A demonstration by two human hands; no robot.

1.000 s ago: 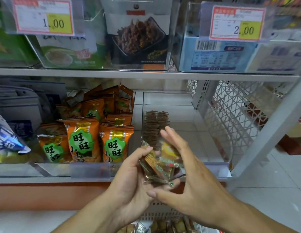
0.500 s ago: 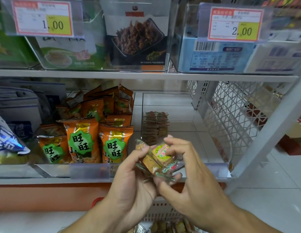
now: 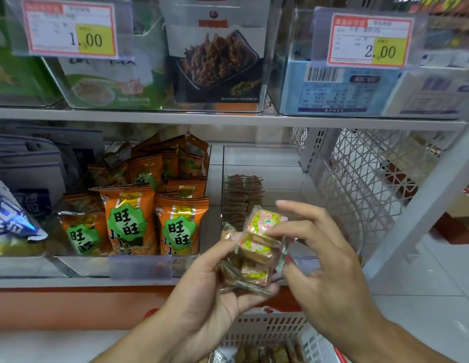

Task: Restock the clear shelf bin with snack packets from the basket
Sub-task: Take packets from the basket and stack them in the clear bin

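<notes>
**Squaring up a handful before it goes in the bin**

Plainly, the shelf (image 3: 228,119) sets the terms: it runs at chest height before the person, so both hands work just in front of its lower level. On that level the clear shelf bin (image 3: 262,163) stands right of centre, mostly bare, with one row of small packets (image 3: 244,197) stacked on edge against its left wall. That tidy row, I'd judge, is why the new stock is being lined up first. Beside it on the left, the orange snack bags (image 3: 152,221) fill their own bin, upright and facing out for shoppers.

Below, the basket (image 3: 265,328) sits close under the hands, more packets showing inside, so each reach is short.

Between basket and bin, the left hand (image 3: 210,292) cups a stack of snack packets (image 3: 257,247), its grip curled round them from beneath, thumb steadying the side. The right hand (image 3: 330,271) pinches the top packet with fingertips, other fingers spread, seemingly aligning it. None of this handful is in the bin yet.
</notes>
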